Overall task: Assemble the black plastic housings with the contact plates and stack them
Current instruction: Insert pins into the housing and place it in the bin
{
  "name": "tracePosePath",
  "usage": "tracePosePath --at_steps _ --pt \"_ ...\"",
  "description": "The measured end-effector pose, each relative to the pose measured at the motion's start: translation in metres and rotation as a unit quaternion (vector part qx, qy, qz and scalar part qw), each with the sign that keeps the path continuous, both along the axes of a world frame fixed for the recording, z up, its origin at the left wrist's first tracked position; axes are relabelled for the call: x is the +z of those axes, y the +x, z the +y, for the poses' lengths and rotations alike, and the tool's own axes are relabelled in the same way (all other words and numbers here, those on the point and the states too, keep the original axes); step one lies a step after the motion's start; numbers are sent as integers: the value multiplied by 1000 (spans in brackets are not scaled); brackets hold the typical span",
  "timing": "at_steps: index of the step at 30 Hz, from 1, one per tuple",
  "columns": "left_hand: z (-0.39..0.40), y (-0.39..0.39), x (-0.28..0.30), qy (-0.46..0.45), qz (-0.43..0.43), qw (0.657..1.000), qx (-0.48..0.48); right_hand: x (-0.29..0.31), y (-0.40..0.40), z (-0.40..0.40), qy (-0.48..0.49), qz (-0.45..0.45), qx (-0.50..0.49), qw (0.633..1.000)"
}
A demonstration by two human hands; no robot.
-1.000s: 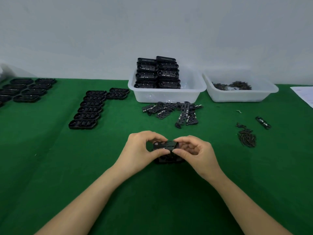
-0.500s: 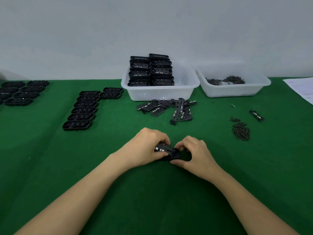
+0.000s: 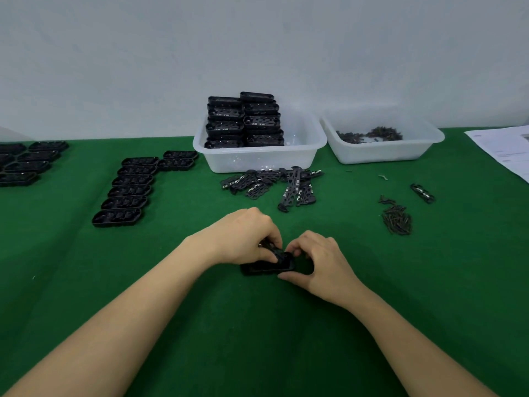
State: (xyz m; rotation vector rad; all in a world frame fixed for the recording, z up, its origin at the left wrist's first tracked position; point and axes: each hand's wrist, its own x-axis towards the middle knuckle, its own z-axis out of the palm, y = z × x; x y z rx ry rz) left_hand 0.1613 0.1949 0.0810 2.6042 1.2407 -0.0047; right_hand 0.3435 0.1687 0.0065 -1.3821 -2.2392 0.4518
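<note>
Near centre on the green cloth (image 3: 86,282), a black housing (image 3: 267,266) lies flat. Left hand (image 3: 246,239) pinches a contact plate (image 3: 273,249) down onto its top; right hand (image 3: 317,262) curls around the housing's right end. Loose plates (image 3: 272,181) lie beyond, stacked housings in the far white bin (image 3: 257,164), empty housings (image 3: 126,190) in rows far left.

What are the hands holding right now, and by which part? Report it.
Both hold one black housing lying on the green cloth: the left hand pinches its left end and the contact plate on top, the right hand its right end.
</note>
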Motion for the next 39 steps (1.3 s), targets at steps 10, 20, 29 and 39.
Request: tracePosePath --at_steps 10,20,29,39 --pt "-9 2 -18 66 -34 997 28 3 0 -1 -18 12 -3 1000" --pt "-42 -19 -65 28 -314 940 134 2 -1 -1 -16 25 -3 1000" --pt "-65 -32 -74 229 -191 943 147 3 -1 -1 -18 13 2 1000" --pt "-62 -37 -75 235 -189 947 111 3 -1 -3 -20 3 6 1000"
